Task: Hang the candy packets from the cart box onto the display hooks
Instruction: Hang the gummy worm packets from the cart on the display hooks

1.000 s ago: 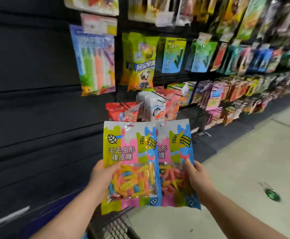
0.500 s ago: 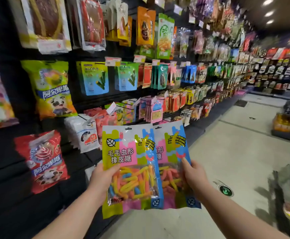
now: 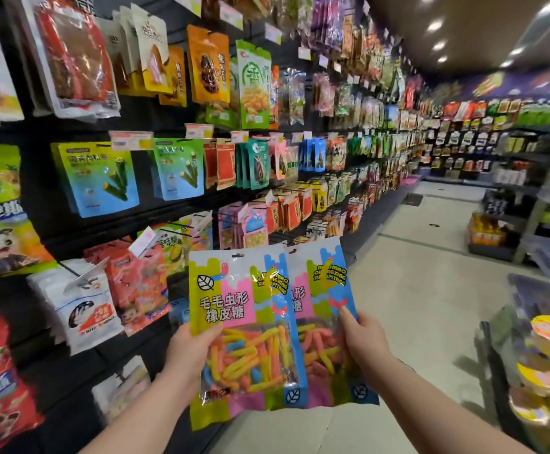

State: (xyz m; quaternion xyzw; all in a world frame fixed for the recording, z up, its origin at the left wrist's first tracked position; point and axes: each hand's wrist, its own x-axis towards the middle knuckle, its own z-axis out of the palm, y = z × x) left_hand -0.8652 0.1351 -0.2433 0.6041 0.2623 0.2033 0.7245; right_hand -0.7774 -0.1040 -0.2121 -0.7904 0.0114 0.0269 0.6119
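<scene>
The front packet [image 3: 244, 326] reads 毛毛虫形橡皮糖 in white characters. The packet behind it [image 3: 327, 309] shows "MAOMAO CHONGXING XIANGPITANG" in black on yellow, plus 形 and 糖. A green bag [image 3: 254, 85] on the wall carries a large 香. Price tags are too blurred.

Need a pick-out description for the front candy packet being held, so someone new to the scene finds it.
Start at the black hook wall of hanging snacks on the left, then drop to the two hands in front of it. The left hand holds the front candy packet. Unlike the packet behind it in the right hand, its whole face shows, with a leaf logo top left.
</scene>
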